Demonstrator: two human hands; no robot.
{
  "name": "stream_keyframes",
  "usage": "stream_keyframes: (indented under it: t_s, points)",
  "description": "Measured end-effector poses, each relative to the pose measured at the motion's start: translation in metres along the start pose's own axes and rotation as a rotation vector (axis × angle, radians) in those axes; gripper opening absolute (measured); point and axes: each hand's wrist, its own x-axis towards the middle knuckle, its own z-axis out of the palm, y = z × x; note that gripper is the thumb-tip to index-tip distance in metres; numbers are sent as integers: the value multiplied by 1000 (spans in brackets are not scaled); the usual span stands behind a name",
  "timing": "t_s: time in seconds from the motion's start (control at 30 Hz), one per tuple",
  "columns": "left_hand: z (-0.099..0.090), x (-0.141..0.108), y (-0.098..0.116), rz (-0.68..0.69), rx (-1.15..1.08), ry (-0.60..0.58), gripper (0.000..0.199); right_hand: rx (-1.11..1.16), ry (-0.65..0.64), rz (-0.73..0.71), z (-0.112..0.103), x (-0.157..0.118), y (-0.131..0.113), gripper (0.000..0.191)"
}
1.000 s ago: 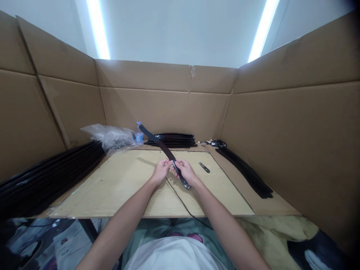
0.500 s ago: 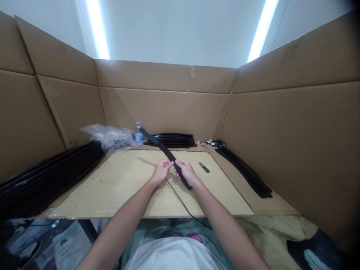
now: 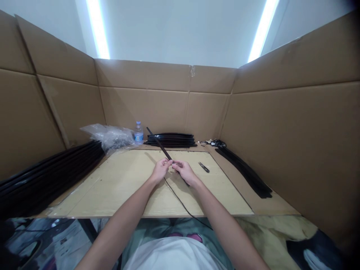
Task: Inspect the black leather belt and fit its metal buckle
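A long, slightly curved black strip (image 3: 159, 144) is held above the table, turned nearly edge-on and slanting from upper left to lower right. My left hand (image 3: 161, 168) pinches it near its middle from the left side. Close beside it, my right hand (image 3: 184, 171) has its fingers closed on the same strip, whose lower end shows past the palm. A thin black cord (image 3: 180, 201) runs from under my left hand over the table's front edge to my lap. What the fingertips do at the strip is too small to make out.
Small thread snips (image 3: 204, 167) lie right of my hands on the table (image 3: 112, 183). Black strips are stacked at the back (image 3: 171, 140), left (image 3: 53, 176) and right (image 3: 244, 172). A water bottle (image 3: 138, 134) and clear plastic bag (image 3: 112, 138) stand back left. Cardboard walls (image 3: 143, 75) enclose the table.
The black strip has been rolled from showing its broad face to showing its narrow edge. Both hands stay nearly in place, the right one shifted slightly left.
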Motion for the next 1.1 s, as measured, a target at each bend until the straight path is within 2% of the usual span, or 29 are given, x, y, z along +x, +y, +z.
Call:
stream_keyframes:
  t_s: [0.2,0.63,1.1]
  points:
    - [0,-1,1,7,-3,-50,37,-72,-16,-46,1,0,-3,31]
    - [0,-2,4,4,-56,-75,37,-143,36,2,-1,-3,-1,38]
    - [1,-2,3,-11,-61,-52,36,-160,74,-23,-3,2,4,30]
